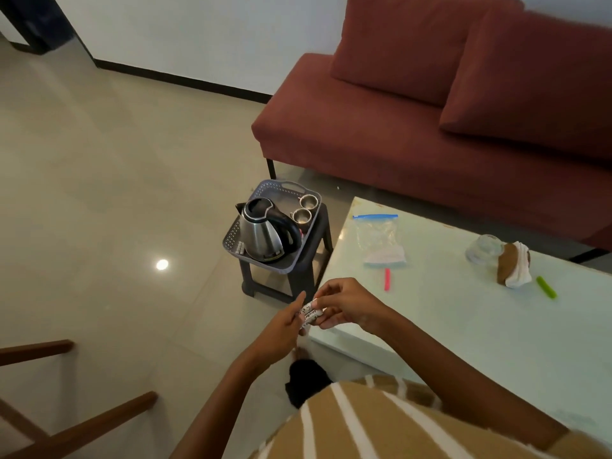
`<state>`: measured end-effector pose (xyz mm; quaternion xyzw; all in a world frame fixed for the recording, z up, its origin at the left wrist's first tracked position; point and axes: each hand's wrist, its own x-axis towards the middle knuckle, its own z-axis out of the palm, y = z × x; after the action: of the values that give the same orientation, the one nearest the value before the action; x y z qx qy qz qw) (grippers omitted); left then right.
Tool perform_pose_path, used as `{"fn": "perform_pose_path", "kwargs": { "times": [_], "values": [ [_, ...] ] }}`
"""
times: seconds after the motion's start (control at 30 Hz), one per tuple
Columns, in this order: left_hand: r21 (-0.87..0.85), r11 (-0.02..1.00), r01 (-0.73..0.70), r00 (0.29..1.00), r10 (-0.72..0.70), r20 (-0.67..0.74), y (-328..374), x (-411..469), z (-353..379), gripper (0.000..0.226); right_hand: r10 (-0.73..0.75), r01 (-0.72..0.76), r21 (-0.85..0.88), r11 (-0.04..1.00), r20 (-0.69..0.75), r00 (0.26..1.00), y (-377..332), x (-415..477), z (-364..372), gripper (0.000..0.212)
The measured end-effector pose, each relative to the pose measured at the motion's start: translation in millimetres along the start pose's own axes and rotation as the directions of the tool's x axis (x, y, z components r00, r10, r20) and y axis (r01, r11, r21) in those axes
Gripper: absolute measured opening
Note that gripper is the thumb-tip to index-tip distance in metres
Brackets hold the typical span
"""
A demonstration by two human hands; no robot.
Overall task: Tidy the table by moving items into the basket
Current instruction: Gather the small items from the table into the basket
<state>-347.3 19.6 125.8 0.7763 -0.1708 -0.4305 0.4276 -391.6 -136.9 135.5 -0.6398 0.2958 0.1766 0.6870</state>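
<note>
Both hands hold a small white printed packet point(308, 315) just off the near left corner of the pale table point(463, 326). My left hand point(281, 329) grips its left end and my right hand point(344, 306) pinches its right end. The grey basket point(294, 260) sits on a dark stool point(318, 256) left of the table, holding a steel kettle point(263, 231), two metal cups point(304, 208) and a small metal item point(239, 249). On the table lie a zip bag point(381, 240), a pink clip point(386, 279), a green clip point(546, 287), a glass point(484, 248) and a brown-and-white cloth point(513, 265).
A red sofa point(430, 127) stands behind the table and stool. Wooden chair rails point(82, 425) are at the lower left. Tiled floor point(116, 193) stretches to the left.
</note>
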Motion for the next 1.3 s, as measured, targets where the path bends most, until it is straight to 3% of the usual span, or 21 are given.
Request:
{"fn": "perform_pose_path", "kwargs": {
  "times": [0.23, 0.4, 0.6, 0.77, 1.0, 1.3],
  "values": [
    [-0.405, 0.913, 0.038, 0.973, -0.126, -0.192, 20, 41, -85, 0.020, -0.075, 0.078, 0.098, 0.992, -0.037, 0.997, -61, 57, 12, 0.018],
    [-0.558, 0.828, 0.060, 0.943, -0.230, -0.240, 18, 68, -129, 0.018, -0.098, 0.101, 0.090, 0.991, -0.036, 0.995, -93, 96, 28, 0.018],
    [-0.618, 0.782, 0.084, 0.932, -0.281, -0.228, 9, 88, -175, 0.020, -0.117, 0.117, 0.026, 0.993, -0.013, 0.993, -122, 134, 56, 0.014],
    [-0.626, 0.771, 0.119, 0.933, -0.303, -0.195, -3, 112, -221, 0.024, -0.046, 0.047, -0.082, 0.996, 0.008, 0.999, -151, 171, 80, 0.021],
    [-0.614, 0.778, 0.136, 0.957, -0.263, -0.120, -15, 145, -298, 0.025, 0.036, -0.022, 0.090, 0.996, -0.161, 0.986, -180, 223, 127, 0.023],
    [-0.579, 0.788, 0.211, 0.970, -0.243, 0.022, -30, 178, -358, 0.024, 0.049, -0.054, -0.008, 0.999, -0.294, 0.955, -204, 267, 154, 0.019]
  ]
}}
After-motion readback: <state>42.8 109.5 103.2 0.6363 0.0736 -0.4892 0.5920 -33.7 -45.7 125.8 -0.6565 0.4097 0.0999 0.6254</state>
